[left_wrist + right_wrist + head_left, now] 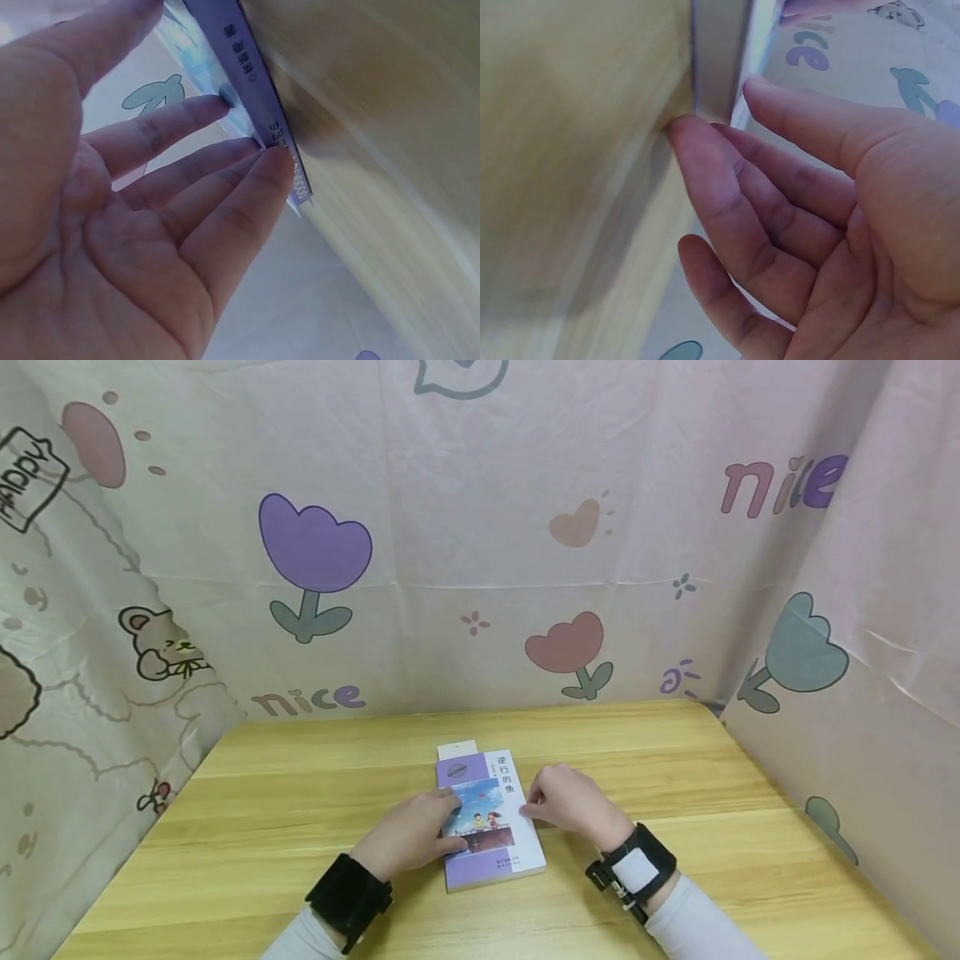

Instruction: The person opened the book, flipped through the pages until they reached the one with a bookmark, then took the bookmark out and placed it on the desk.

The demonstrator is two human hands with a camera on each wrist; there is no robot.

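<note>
While book (491,814) lies partly under left hand (408,835), right hand (573,803) touches its edge

Pale curtains (450,468) with printed flowers (316,547) surround a yellowish wooden table (315,785) on three sides.

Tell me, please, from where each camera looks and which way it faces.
Head: worn there, facing forward and down at book and table; left hand, right hand, sleeves show.
Left wrist: on that wrist, facing the book's spine; left fingers show.
Right wrist: on that wrist, facing the page edge; right fingers show.
The wrist views share book, table and cloth.
</note>
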